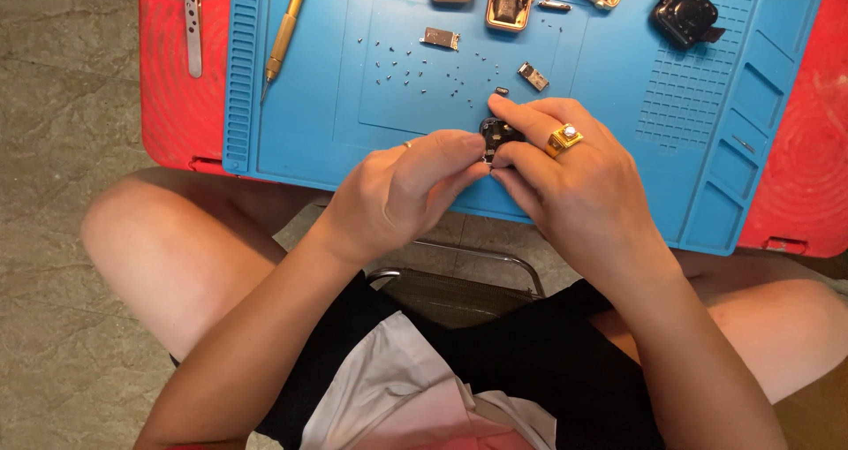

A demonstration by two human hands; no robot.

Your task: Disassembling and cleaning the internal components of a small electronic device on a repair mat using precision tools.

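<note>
Over the blue mat, left hand and right hand pinch a small dark part.

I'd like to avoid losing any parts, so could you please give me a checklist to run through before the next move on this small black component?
1. Small black component held by both hands: ok, left hand and right hand pinch it between fingertips.
2. Component held over the blue silicone mat: ok.
3. Loose screws kept on the mat: ok, scattered but all on it.
4. Yellow-handled screwdriver within reach: ok, lying at the mat's left side.
5. Metal tweezers on the mat: not ok, on the red surface.
6. Component's fasteners all removed: cannot tell, fingers hide it.
</note>
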